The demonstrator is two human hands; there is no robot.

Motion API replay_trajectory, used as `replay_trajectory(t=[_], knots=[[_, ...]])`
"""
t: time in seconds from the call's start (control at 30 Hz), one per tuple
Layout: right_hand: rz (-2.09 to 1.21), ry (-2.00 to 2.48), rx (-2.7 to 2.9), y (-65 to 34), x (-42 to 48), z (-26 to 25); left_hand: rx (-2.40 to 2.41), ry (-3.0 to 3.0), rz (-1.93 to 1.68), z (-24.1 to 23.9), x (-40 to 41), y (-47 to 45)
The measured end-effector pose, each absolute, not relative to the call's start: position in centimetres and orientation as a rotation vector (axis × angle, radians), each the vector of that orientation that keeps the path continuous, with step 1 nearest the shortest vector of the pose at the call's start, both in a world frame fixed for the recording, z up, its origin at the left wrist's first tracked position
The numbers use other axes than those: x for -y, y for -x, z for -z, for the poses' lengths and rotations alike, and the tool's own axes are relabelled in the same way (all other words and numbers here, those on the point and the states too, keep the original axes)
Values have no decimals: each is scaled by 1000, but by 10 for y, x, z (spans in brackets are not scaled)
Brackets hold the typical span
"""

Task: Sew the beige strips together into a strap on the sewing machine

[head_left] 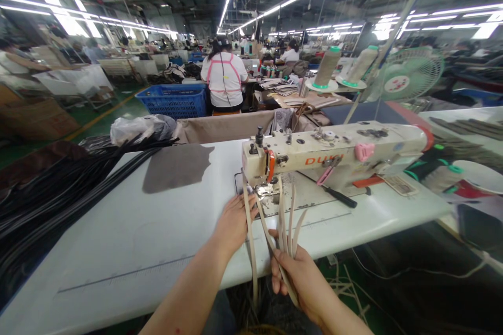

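Note:
A cream sewing machine [334, 154] sits on the white worktable [137, 230]. My left hand [233, 222] lies on the table just left of the needle area, its fingers pressed on a beige strap [250, 241] that runs under the presser foot and hangs over the table's front edge. My right hand [301, 277], at the table's front edge, is closed round a bunch of several more beige straps [288, 220] that fan upward toward the needle.
A heap of black straps [58, 188] covers the table's left end. A grey leather piece [175, 167] and a plastic bag [141, 128] lie behind. Thread cones [328, 65], a fan [408, 73], a blue crate [175, 99] and a seated worker [223, 78] are beyond.

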State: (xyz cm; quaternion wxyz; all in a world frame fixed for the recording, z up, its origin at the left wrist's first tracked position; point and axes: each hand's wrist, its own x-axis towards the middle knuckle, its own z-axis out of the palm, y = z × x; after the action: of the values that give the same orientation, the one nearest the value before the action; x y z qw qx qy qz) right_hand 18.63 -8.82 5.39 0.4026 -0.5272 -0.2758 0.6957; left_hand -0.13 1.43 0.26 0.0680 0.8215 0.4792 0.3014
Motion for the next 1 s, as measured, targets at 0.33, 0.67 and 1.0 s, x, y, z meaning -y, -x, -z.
replay_trajectory(t=[0.33,0.67,1.0], knots=[[-1683,1253,649,-182,81,-50,-1435,-2463,-895,-3,-13,2],[-1739,1283,673,-189,97,-47,-1426,-2487,-884,-8,-12,1],[-1737,1355,706,-199,101,-29,-1475,-2449,-890,-10,-12,-3]])
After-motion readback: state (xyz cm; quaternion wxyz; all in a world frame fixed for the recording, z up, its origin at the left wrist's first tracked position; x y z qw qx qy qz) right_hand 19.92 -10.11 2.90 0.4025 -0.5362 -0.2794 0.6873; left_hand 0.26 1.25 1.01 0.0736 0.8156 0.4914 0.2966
